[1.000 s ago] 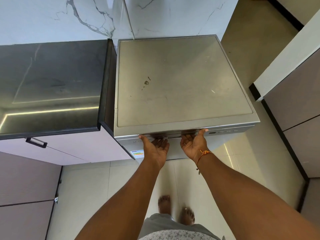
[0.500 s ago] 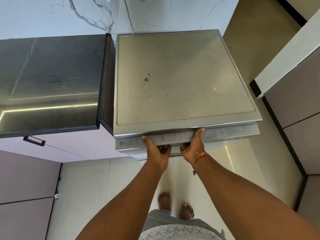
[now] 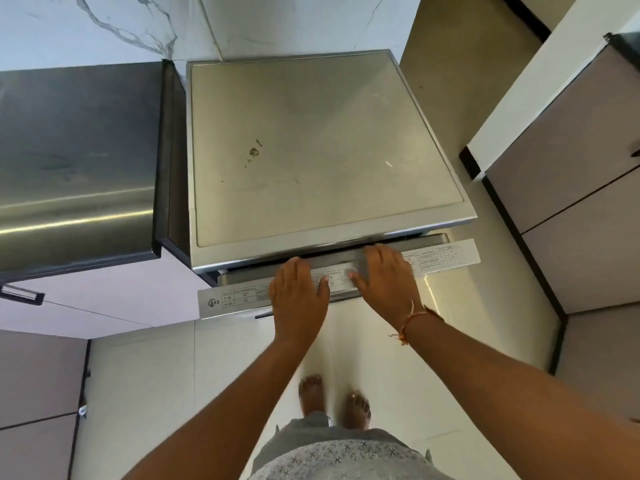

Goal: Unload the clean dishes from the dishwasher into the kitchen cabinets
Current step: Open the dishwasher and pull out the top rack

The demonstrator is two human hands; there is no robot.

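Gripping the barely open dishwasher door (image 3: 242, 298), the left hand (image 3: 298, 297) and right hand (image 3: 385, 280) hooked fingers over its top edge, running 9 to 3 o'clock; the dishwasher (image 3: 311, 150) stood at 12.

Kitchen surroundings, from above
A glossy dark tabletop (image 3: 76, 150) fills the left of the frame below a white, grey-veined marble wall (image 3: 121, 26); pale floor tiles (image 3: 145, 393) cover the bottom.
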